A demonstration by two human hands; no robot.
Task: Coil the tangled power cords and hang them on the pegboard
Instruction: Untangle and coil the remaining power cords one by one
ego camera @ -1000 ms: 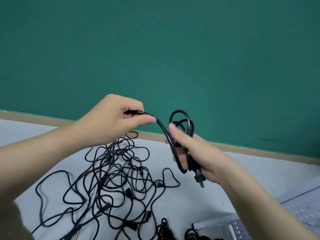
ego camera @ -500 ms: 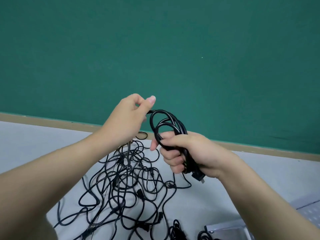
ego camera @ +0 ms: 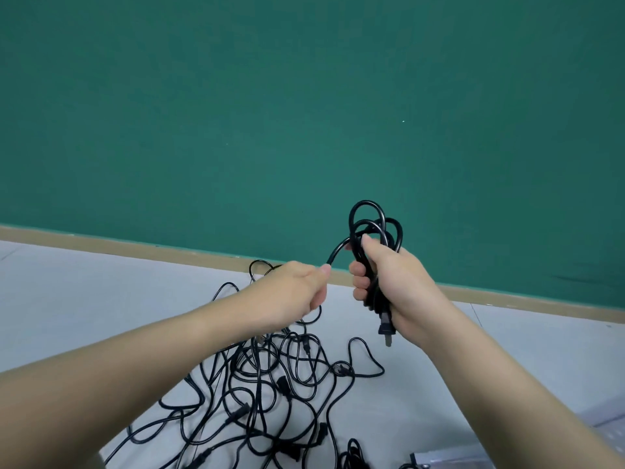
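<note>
Fingers point(ego camera: 359, 278) of right hand point(ego camera: 392, 282) round coiled cord point(ego camera: 375, 228), grip partly hidden.

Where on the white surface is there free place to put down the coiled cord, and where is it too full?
Bare white surface lies left of the tangled cords, up to the tan edge strip. Another bare patch lies right of the tangle, beyond the right forearm. The middle near the bottom edge is crowded with cords, and more things sit at the bottom right.
</note>
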